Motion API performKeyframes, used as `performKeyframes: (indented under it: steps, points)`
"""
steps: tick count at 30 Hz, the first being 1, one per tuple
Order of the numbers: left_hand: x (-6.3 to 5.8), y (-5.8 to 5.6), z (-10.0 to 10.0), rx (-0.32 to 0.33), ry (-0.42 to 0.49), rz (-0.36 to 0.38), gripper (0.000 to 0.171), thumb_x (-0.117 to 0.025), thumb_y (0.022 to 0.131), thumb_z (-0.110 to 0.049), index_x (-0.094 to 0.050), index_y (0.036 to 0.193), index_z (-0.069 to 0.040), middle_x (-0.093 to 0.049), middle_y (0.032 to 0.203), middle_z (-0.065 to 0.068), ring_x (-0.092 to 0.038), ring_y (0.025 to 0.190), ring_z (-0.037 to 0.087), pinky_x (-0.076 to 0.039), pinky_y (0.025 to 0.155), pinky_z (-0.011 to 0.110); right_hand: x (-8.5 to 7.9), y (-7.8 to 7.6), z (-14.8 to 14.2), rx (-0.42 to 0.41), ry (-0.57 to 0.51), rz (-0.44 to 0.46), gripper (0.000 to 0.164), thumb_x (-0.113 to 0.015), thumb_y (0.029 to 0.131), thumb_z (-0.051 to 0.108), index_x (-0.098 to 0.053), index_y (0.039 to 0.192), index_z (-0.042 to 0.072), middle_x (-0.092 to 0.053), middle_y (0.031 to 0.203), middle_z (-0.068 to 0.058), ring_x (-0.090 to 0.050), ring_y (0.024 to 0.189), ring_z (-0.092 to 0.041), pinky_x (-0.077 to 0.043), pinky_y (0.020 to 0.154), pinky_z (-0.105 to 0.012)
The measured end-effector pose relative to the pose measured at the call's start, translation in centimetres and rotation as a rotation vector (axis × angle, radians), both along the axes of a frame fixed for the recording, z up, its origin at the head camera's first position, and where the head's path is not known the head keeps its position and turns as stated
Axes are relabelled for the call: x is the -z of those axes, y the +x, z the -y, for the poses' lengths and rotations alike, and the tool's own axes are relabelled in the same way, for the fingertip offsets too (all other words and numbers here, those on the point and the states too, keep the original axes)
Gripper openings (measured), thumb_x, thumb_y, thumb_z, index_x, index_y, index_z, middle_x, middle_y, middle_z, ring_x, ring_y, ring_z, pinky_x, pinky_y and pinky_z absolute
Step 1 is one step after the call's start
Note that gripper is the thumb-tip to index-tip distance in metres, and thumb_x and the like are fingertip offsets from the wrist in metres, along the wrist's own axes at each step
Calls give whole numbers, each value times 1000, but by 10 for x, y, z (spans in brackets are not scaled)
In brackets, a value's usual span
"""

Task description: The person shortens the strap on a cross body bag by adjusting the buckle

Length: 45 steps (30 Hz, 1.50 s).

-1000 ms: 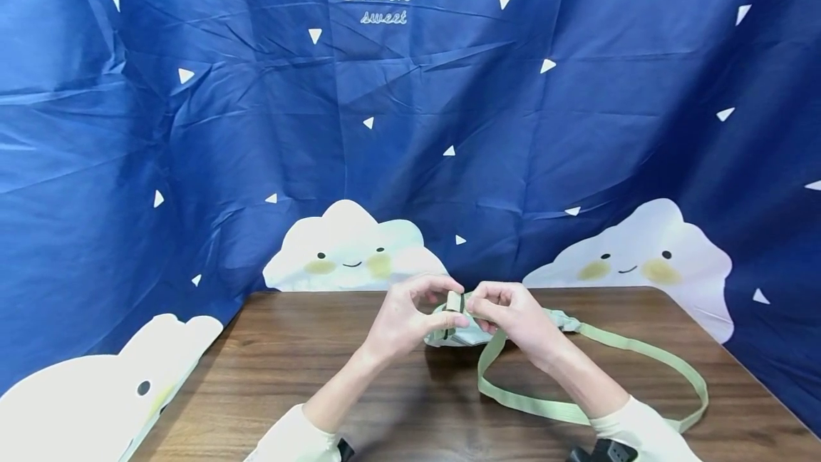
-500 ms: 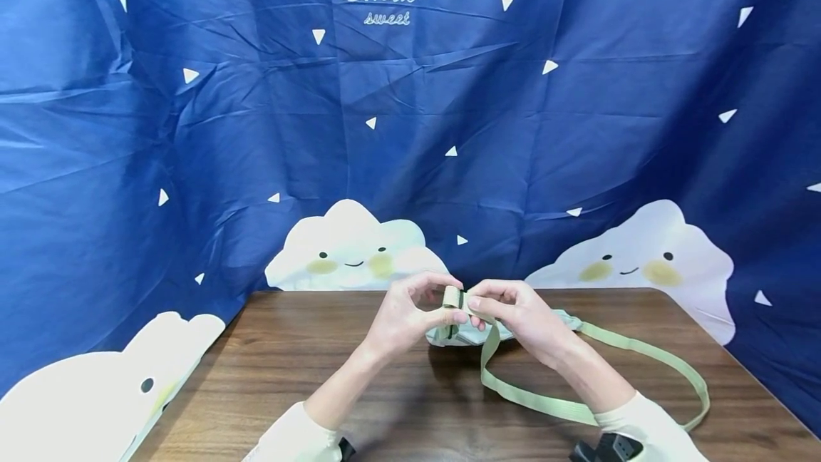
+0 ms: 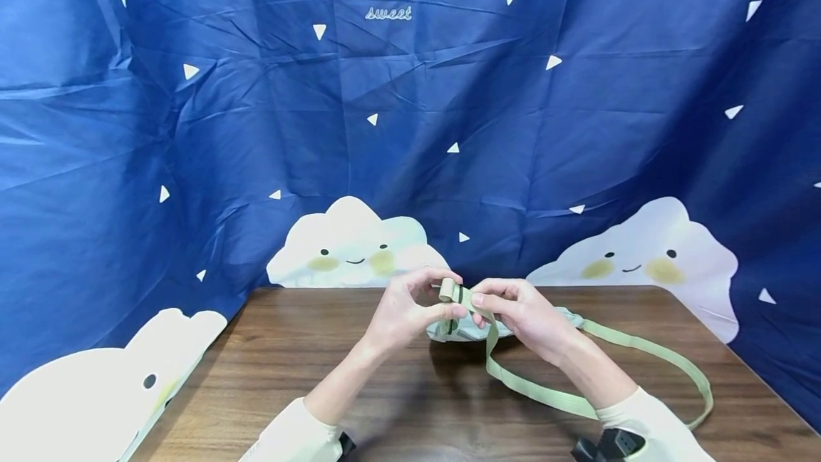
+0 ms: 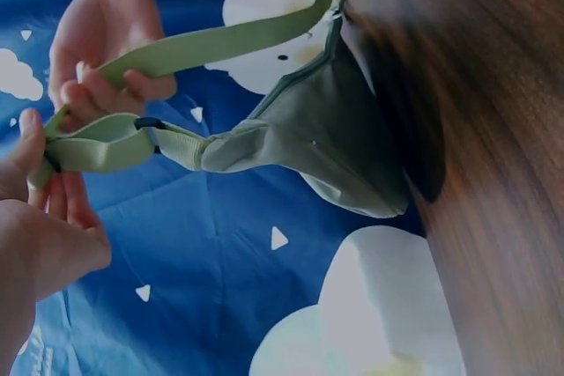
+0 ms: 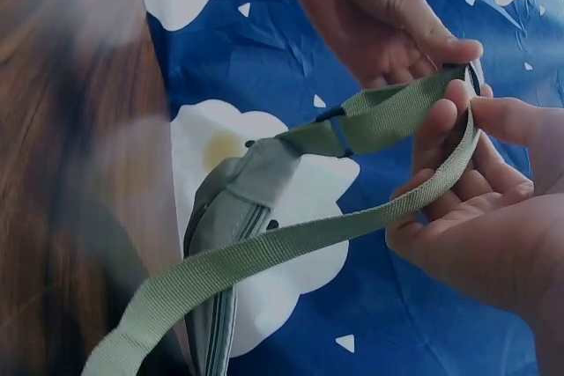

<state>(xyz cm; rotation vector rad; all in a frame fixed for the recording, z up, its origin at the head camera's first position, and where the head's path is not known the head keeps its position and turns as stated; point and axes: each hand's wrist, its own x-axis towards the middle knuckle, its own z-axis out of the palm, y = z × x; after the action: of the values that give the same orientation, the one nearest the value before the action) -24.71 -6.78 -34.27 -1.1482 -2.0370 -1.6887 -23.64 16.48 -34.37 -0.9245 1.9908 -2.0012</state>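
Note:
A small grey-green zip bag [image 4: 317, 129] with a light green webbing strap [image 3: 545, 396] stands on the table at the far side. Between thumb and fingers, my left hand [image 3: 400, 312] holds the strap at a dark slider buckle [image 3: 460, 294]; a short strap loop [image 3: 446, 289] bulges out on its left side. Just right of the buckle, my right hand [image 3: 529, 316] pinches the strap, which hangs from there in a long curve. In the right wrist view, a second dark ring [image 5: 333, 114] joins the doubled strap to the bag's end. The hands partly cover the bag in the head view.
The brown wooden table [image 3: 321, 376] reaches back to a blue curtain [image 3: 410, 127] printed with clouds and white triangles. The strap's slack lies in a wide curve on the right side of the table, passing under my right forearm [image 3: 596, 376].
The strap loop left of the buckle has bulged further up and left, and more strap shows between my hands. My right hand has shifted slightly right; my left has hardly moved.

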Motion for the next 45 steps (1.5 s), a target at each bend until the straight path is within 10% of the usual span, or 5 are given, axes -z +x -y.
performKeyframes:
  steps: [14,27,33,45]
  points:
    - [0,-1,0,-44,2,-78,44,-92,76,-13,-73,115,-16,-68,100,-5,-63,81,17,-53,72,28,-1,-2,-7,-7,27,12,26,-59,102,11,-62,107,-14,-63,81,-11,-56,86,-22,-46,81,-33]
    - [4,-5,-4,-45,-171,-366,82,-94,72,-16,-54,142,-10,-69,105,-2,-63,81,6,-54,71,23,-5,5,4,71,145,36,28,-64,100,23,-67,87,-2,-59,75,-11,-58,84,-26,-46,84,-35]
    - [5,-11,0,-54,-222,-375,81,-91,78,-13,-48,147,-12,-69,105,-4,-67,88,11,-53,73,25,-9,7,-3,52,-78,126,22,-54,102,12,-67,84,9,-53,69,-3,-50,71,-18,-39,75,-29]
    - [9,-25,8,-24,-82,-167,65,-86,79,-2,-60,136,-16,-65,96,-2,-61,90,17,-46,69,32,-13,-2,-14,-160,-497,146,34,-35,105,5,-58,80,9,-35,66,-3,-34,65,-18,-24,66,-29]
